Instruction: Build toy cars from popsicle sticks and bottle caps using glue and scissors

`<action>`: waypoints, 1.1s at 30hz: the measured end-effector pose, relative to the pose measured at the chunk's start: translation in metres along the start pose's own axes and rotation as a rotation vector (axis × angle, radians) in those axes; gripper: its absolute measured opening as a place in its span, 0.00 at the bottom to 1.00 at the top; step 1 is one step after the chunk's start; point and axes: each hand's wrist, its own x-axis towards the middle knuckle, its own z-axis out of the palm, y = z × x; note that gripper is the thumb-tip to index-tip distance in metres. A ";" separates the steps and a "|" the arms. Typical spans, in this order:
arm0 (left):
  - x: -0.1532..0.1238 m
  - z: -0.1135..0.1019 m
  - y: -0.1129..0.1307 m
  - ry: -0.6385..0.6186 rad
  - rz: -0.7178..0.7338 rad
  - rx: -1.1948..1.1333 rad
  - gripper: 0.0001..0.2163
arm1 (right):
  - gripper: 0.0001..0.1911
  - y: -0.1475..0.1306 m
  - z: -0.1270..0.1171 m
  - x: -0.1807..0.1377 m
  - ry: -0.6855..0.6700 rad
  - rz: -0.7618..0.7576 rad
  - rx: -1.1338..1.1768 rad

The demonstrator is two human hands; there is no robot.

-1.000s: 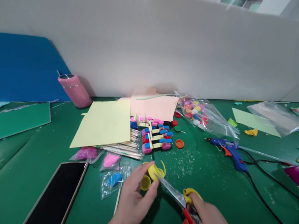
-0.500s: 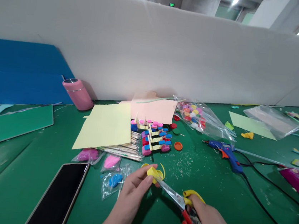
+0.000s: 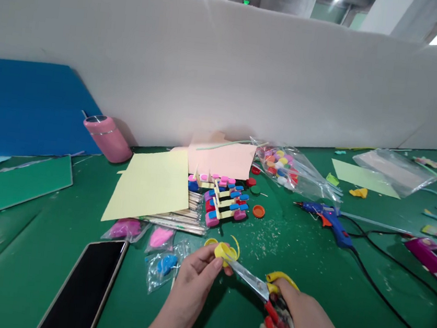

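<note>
Scissors [image 3: 249,281] at a yellow ring [image 3: 224,252]

Nearest me, at the bottom of my head view, my right hand [image 3: 303,321] is wrapped round the red and yellow handles. Across the green table [image 3: 271,257], a phone [image 3: 80,290] lies flat on the left. My left hand [image 3: 195,282] pinches the yellow ring between thumb and fingers, above the table, ahead of the phone's right side. The blade tips reach into the ring; I cannot tell whether they are parted. A thin yellow strip [image 3: 238,246] curls up beside it.

Just left of that hand I see a clear packet with a blue lump [image 3: 166,265]. Beyond sit an orange cap [image 3: 259,211], a blue glue gun [image 3: 330,222] off to the right, and a pale yellow sheet [image 3: 150,188] partly covering some sticks [image 3: 180,225]. Farther back lies a bag of coloured caps [image 3: 281,166], then a white partition [image 3: 228,75].
</note>
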 end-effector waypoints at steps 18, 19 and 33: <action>-0.001 -0.006 -0.007 0.055 0.081 0.114 0.09 | 0.16 0.000 -0.002 -0.003 0.014 -0.019 0.075; -0.001 -0.006 -0.007 0.058 0.086 0.116 0.09 | 0.15 -0.001 -0.002 -0.003 0.004 -0.017 0.086; -0.001 -0.005 -0.009 0.140 0.143 0.139 0.12 | 0.15 -0.004 0.000 -0.003 -0.007 -0.012 0.093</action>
